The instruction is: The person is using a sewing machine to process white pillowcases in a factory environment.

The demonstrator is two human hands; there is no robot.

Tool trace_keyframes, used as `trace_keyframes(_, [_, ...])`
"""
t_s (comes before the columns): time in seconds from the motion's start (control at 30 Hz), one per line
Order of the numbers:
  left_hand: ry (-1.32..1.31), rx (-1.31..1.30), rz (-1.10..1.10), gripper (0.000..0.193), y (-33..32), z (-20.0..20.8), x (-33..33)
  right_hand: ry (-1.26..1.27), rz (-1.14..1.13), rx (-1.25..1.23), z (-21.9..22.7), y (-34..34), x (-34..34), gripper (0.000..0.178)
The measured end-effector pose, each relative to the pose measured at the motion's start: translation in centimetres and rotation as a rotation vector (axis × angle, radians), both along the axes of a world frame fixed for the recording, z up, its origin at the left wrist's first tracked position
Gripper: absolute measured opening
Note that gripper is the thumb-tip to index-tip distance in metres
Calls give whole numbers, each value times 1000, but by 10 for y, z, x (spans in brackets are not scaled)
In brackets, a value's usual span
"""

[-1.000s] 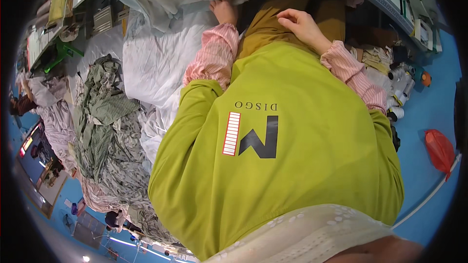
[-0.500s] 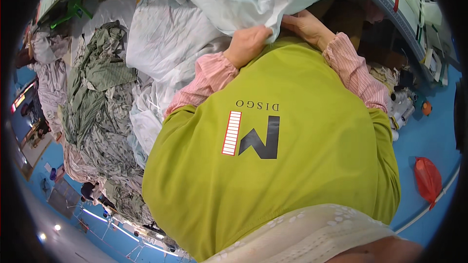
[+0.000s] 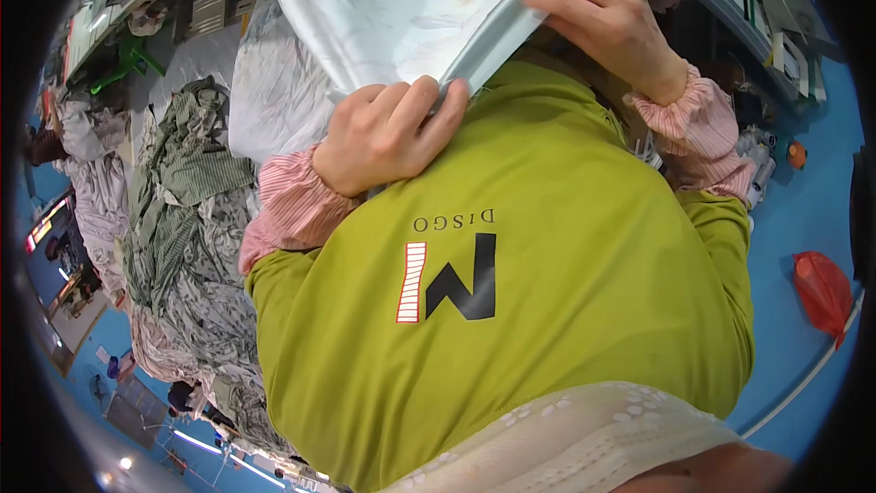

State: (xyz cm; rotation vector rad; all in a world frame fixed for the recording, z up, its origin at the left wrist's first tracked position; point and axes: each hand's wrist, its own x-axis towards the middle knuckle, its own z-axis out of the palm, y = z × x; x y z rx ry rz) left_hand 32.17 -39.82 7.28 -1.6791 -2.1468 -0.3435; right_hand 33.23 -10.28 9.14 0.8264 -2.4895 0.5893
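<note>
A large pale blue-white cloth (image 3: 383,14) spreads out in front of my chest, with a folded strip along its near right edge. My left hand (image 3: 388,132) is closed on the near corner of that edge, thumb and fingers pressed together. Farther up and to the right, my right hand (image 3: 607,14) grips the same edge between thumb and fingers. Between the two hands the edge runs taut and slanting. Pink striped sleeve covers reach both my wrists. The cloth's far part runs out of view at the top.
Left of me lies a heap of crumpled green-grey patterned fabric (image 3: 182,192), beside a bundle of white fabric (image 3: 274,91). A grey-edged table (image 3: 730,0) stands at the upper right. A red plastic bag (image 3: 821,297) rests on the blue floor at the right.
Both hands have come nearer and farther apart, the left going left and down, the right going right. The cloth's edge, bunched before, is now stretched between them.
</note>
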Motion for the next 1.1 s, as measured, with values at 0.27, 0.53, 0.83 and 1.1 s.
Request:
trace_keyframes(0.27, [135,47,-96,22,18,25,9,48,79,23,21,15,2,8])
trace_keyframes(0.53, [116,23,-85,22,16,24,15,-151,243,116,12,24,-20,6])
trace_keyframes(0.83, [13,12,-153,22,17,15,10,206,375,326,-9,22,-36,9])
trace_keyframes(1.1, [-59,-4,-232,31,15,16,8,-158,374,401,9,15,-48,13])
